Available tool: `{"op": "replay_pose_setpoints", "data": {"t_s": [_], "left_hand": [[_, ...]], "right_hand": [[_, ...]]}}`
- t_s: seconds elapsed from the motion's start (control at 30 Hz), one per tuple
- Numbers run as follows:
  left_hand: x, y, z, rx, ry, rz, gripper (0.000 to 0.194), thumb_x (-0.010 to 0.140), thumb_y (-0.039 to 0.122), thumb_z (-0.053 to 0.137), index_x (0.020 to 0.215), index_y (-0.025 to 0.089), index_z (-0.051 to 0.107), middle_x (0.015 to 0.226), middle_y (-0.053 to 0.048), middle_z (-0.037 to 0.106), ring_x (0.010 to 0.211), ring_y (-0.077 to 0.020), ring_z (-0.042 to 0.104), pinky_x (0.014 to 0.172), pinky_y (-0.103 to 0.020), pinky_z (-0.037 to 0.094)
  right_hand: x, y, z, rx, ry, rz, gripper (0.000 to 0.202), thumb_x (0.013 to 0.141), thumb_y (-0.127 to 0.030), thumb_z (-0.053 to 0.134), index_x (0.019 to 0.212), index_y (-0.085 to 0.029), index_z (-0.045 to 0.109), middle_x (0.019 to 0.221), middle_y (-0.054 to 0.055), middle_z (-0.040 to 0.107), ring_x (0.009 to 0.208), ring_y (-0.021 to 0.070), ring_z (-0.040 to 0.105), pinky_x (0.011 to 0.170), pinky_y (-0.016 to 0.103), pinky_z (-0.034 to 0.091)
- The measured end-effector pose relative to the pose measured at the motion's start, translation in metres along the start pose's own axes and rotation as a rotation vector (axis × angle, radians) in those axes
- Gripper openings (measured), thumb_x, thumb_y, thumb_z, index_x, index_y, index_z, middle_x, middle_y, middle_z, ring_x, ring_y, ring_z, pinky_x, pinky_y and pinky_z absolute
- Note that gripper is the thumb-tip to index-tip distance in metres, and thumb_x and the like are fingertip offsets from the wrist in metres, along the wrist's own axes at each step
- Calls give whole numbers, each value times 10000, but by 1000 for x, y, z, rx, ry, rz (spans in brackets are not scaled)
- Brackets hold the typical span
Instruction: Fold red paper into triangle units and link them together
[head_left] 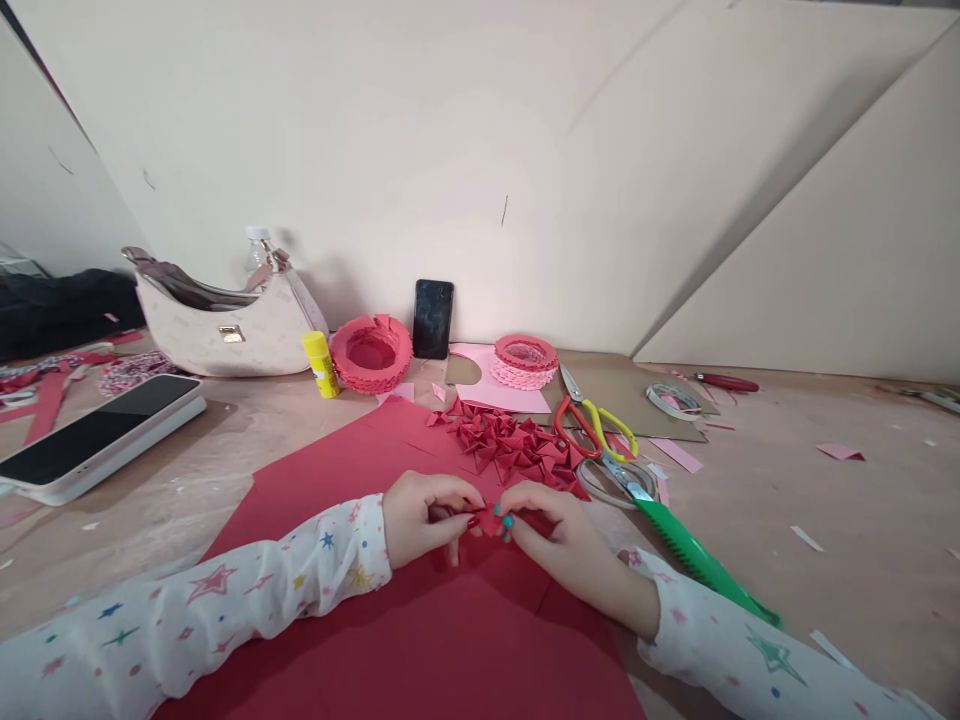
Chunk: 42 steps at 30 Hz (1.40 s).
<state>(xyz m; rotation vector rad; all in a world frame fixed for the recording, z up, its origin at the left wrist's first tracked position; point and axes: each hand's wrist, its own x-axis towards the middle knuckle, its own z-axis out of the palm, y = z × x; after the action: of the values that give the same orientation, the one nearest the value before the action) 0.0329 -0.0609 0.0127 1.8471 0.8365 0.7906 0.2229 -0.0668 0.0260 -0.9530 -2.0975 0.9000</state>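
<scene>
My left hand and my right hand meet above a large sheet of red paper. Between their fingertips they pinch a small red paper piece, which looks folded; its exact shape is partly hidden by the fingers. Just beyond the hands lies a heap of folded red paper triangles. Behind it stand a round bowl shape of red folded pieces and a smaller pink one with a red rim.
Right of the heap lie scissors with red and yellow handles, a green-handled cutter and a tape roll. A glue stick, phone and handbag stand at the back. A white device lies left.
</scene>
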Motion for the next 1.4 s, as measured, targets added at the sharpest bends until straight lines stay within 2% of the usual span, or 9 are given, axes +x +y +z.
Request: {"op": "replay_pose_setpoints", "data": {"t_s": [0.17,0.37,0.47,0.6,0.8,1.03,1.2,1.3,1.4], "left_hand": [[0,3,-2,3,33,88,115,734,133,437,793,117,535,625,-4,585,464,-95,589,453,-146,446],[0,6,-2,123,70,142,143,684,80,451,758,111,569,611,-8,565,461,-80,570,442,-135,431],[1,7,-2,132,53,180,169,669,50,440,739,109,582,673,-22,563,457,-69,565,433,-129,422],[2,6,-6,108,-6,245,130,705,103,484,752,114,604,685,-34,572,464,-65,558,479,-150,444],[1,5,-10,155,-71,330,130,716,204,536,746,125,634,650,-62,602,569,-103,564,572,-189,457],[-1,11,-10,175,-100,380,192,770,234,482,745,118,634,664,-84,603,553,-92,543,559,-174,445],[-1,11,-9,230,-130,375,229,788,269,451,738,129,625,632,-73,594,577,-96,536,587,-177,440],[-1,10,-6,166,-102,274,156,752,252,502,728,125,589,621,-41,577,520,-76,535,537,-160,435],[-2,8,-3,51,-100,156,109,718,225,538,726,117,525,615,-7,559,458,-55,534,477,-136,424]], "right_hand": [[2,3,-1,164,-6,60,97,726,-115,451,749,-165,530,710,8,576,647,90,547,605,198,443],[0,-1,-3,113,-26,25,151,694,-58,443,729,-168,541,714,7,575,658,91,544,620,202,442],[-1,-3,-3,118,-49,7,181,680,-35,431,720,-168,548,710,5,580,666,92,548,639,205,442],[-2,-3,-4,242,-90,49,179,665,-35,447,724,-163,558,723,7,596,663,94,566,625,202,454],[0,0,-9,399,-239,176,87,713,-175,527,772,-143,582,712,21,625,653,92,582,619,197,451],[3,2,-10,441,-348,199,136,721,-269,544,746,-150,604,694,22,627,642,94,581,620,208,458],[3,-1,-9,295,-341,80,123,742,-245,518,751,-157,604,731,17,602,692,94,554,667,215,442],[3,-4,-8,236,-301,-2,100,751,-222,508,762,-160,586,779,11,570,742,92,532,712,218,421],[3,-6,-5,177,-281,-15,79,753,-191,503,776,-170,576,790,4,566,756,90,524,717,215,412]]}}
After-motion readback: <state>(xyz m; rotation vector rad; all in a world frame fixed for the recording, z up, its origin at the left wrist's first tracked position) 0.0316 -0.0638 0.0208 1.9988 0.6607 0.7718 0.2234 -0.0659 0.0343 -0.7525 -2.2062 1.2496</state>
